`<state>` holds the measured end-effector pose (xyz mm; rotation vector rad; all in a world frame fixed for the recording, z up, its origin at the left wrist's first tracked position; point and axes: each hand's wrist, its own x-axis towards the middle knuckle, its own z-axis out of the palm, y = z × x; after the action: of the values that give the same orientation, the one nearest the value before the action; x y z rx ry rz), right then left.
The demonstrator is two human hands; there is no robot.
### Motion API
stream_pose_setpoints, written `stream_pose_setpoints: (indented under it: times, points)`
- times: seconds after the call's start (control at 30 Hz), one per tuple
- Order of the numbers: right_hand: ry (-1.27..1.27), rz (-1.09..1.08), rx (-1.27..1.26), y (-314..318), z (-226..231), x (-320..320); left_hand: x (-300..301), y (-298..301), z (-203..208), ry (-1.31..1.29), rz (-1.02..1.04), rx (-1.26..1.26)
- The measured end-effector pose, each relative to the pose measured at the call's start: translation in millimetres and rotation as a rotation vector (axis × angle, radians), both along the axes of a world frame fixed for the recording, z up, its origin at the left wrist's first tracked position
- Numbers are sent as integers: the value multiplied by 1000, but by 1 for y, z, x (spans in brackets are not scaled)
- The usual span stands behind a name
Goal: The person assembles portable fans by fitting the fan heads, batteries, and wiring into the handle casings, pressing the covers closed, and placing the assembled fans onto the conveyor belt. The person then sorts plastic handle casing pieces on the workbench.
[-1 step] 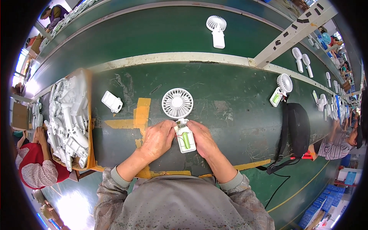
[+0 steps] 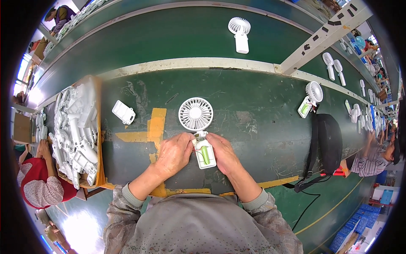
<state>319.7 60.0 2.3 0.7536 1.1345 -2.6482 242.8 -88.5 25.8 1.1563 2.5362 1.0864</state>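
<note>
A white handheld fan (image 2: 196, 114) lies in front of me, its round grille away from me and its handle toward me. The handle is uncovered and shows a green battery (image 2: 205, 155), thin wires and a small circuit board near the neck. My left hand (image 2: 174, 153) pinches the left side of the neck, with its fingertips closed by the wires. From the right, my right hand (image 2: 223, 153) grips the neck and the upper edge of the handle. What lies under the fingertips is partly hidden. A loose white handle cover (image 2: 123, 112) rests farther left on the table.
A cardboard box (image 2: 100, 139) full of white plastic parts stands at left. At right are another opened fan (image 2: 314, 91) and a black bag (image 2: 329, 142) with straps. Beyond the pale rail (image 2: 182, 63), a fan (image 2: 241, 40) lies on the green belt. Co-workers sit on both sides.
</note>
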Motion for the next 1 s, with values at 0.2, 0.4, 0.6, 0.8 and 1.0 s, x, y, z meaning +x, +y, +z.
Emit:
stream_pose_setpoints:
  times: [0.2,0.4,0.6,0.8,1.0]
  points:
    - [-11,-23,69,-4,-4,0,-1,0,-2,123,-36,-55]
    - [-7,2,91,-3,-1,0,1,2,5,80,-15,12]
    - [-12,26,126,-2,-4,1,0,-1,5,175,-159,-7]
    - [169,171,123,8,-7,8,0,-1,5,262,-246,-88]
    - [174,146,177,4,-7,7,4,2,11,274,-283,-172]
